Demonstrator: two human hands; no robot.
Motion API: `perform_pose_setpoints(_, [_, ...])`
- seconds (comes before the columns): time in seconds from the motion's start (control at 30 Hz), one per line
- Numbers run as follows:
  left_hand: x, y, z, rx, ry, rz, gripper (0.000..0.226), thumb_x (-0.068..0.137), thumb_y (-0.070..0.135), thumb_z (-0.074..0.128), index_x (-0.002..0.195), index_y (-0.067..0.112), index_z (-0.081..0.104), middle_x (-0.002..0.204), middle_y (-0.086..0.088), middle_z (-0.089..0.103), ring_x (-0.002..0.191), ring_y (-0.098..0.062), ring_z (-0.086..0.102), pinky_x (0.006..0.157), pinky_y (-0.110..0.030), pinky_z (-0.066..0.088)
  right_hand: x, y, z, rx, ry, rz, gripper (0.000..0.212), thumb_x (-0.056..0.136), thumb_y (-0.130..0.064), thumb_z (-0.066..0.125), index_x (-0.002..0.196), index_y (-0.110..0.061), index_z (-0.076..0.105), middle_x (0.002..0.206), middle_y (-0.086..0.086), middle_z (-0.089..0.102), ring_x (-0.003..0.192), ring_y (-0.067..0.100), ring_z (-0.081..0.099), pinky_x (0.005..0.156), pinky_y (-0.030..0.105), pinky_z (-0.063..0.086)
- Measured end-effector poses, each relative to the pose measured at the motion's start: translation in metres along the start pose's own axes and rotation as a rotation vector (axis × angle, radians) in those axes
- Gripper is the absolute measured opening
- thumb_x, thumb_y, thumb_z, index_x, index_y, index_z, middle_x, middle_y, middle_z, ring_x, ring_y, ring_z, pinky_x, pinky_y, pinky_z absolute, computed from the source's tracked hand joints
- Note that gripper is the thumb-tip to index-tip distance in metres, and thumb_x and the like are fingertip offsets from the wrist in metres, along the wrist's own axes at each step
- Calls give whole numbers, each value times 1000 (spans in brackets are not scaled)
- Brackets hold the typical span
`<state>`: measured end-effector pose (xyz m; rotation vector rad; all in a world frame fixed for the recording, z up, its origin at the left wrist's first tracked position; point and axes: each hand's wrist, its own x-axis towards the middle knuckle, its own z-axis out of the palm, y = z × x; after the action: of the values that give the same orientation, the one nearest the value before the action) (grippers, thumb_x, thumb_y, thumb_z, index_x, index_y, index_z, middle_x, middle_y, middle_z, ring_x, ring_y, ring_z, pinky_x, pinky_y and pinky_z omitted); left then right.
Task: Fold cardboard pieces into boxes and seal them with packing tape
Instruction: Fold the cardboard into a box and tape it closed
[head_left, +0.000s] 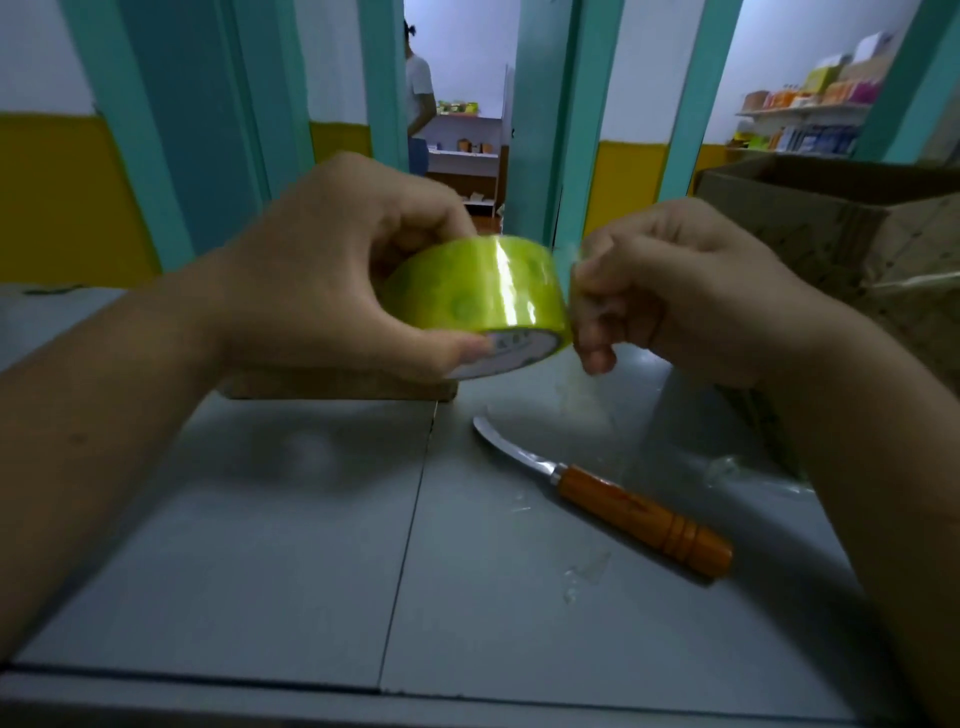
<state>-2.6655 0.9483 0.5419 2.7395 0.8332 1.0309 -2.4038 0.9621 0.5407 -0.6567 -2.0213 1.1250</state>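
Tape (483, 296) in the air above the table (260, 545), between both hands, well clear of the knife (623, 504) below. Wrapped round by the left grip (322, 270), thumb under the near rim, fingers curled over the top. Just beside the roll's right face, the right grip (675, 291) pressed together in a pinch on what looks like the clear tape end (566, 270); too blurred and too see-through to tell the length already lifted.

Step in hand, by the look of it: freeing a strip before any sealing.

To do it well:
- Hold the roll still in the left grip and pull only with the right.
- Draw straight out, square to the roll; likely to split into a sliver if pulled at a slant.
- Pinch across the full width, at the very edge, sticky side away from the other fingers.
- Pull slowly and evenly, no jerks.
- Take only enough for one seam, and keep it taut to stop it folding onto itself.
- Lay the strip on the cardboard before reaching for the knife.

Flat cardboard (337, 387) on the table beyond, partly hidden under the left wrist. Open box (831, 218) at the far right. Scraps (582, 571) of clear tape on the table near the knife handle, best kept off the fresh strip.
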Motion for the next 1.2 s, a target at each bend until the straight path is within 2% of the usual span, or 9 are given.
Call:
perform_pose_setpoints(0.2, [-5,-26,-23,-486,-205,-146,50,67,49,93,99,15,79,90,-7,80,81,-20,77,72,-25,59,4,-1,0,275,46,-115,48,85,-5,38,51,-19,69,63,1,65,66,17,63,63,25,54])
perform_pose_setpoints(0.3, [-8,-40,-26,-575,-303,-161,21,72,23,77,93,23,82,86,-3,80,83,-21,77,78,-28,60,3,-5,-5,448,115,-92,48,82,-10,34,49,-20,69,60,-3,60,67,14,63,60,18,53])
perform_pose_setpoints(0.43, [-12,-43,-24,-708,-335,-289,43,73,8,70,115,3,75,108,-13,78,100,-24,76,86,-28,59,4,-2,-6,352,134,-90,39,81,-12,45,48,-21,63,58,2,55,60,20,58,59,26,53])
perform_pose_setpoints(0.57, [-14,-34,-25,-458,-466,-313,82,84,-11,69,149,30,39,126,-9,71,118,-33,70,98,-45,59,7,6,-8,271,99,-42,6,81,-9,54,77,-13,52,69,11,51,58,24,58,53,33,48])
perform_pose_setpoints(0.63, [-16,-24,-29,-467,-470,-316,89,90,-16,62,152,41,32,123,-6,72,111,-43,69,98,-59,56,5,7,-10,342,98,-19,19,84,-4,48,101,-13,50,90,15,58,63,25,61,48,30,45])
perform_pose_setpoints(0.77, [-27,-7,-27,-351,-319,-381,73,89,-23,54,141,28,53,107,27,70,91,3,70,74,-13,53,4,4,1,376,27,-120,19,86,3,48,97,-9,58,110,15,63,60,23,46,49,29,30])
perform_pose_setpoints(0.83, [-36,-4,-20,-300,-221,-395,68,86,-17,58,134,31,60,114,22,68,100,-2,67,78,-20,52,4,3,6,402,-51,-128,1,90,-9,65,89,-9,66,97,15,66,61,20,48,52,26,37])
perform_pose_setpoints(0.97, [-56,-5,6,-710,-115,-583,66,88,-31,40,125,20,61,106,-2,73,89,-17,72,67,-27,59,3,5,11,406,-133,-78,22,80,-32,84,92,-14,78,86,12,66,70,15,58,68,24,53])
perform_pose_setpoints(1.2, [-60,-8,27,-922,-90,-641,59,93,-24,45,130,19,61,120,-14,69,100,-26,70,74,-34,61,-2,9,-2,577,-265,-13,49,74,-38,90,109,-7,77,113,17,73,99,20,74,87,25,59])
